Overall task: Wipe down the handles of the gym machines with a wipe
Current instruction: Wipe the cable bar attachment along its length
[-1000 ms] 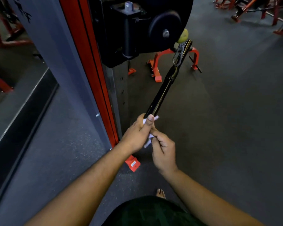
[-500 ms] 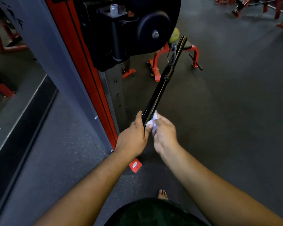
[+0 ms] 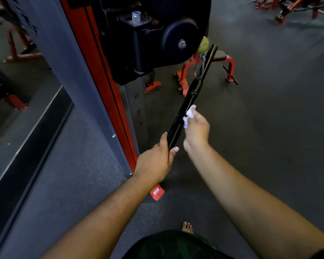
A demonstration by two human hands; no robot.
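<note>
A long black bar handle (image 3: pixel 185 107) hangs slanted from a metal clip (image 3: pixel 199 64) at the cable machine's pulley. My left hand (image 3: pixel 157 159) grips the bar's near end, thumb on one side and fingertip on the other. My right hand (image 3: pixel 195 128) holds a crumpled white wipe (image 3: pixel 189 114) and presses it against the bar's right side, about midway along the near grip.
The red and grey cable machine column (image 3: pixel 101 81) with its black pulley housing (image 3: pixel 138 49) and weight stack (image 3: pixel 138 109) stands to the left. A mirror wall (image 3: pixel 17 90) is far left. A red bench (image 3: pixel 223 62) and more red equipment (image 3: pixel 297 8) stand behind. My bare foot (image 3: pixel 187 227) is below.
My right hand slid the wipe up the bar, away from my left hand, from the near end toward the middle. My left hand kept its grip on the near end.
</note>
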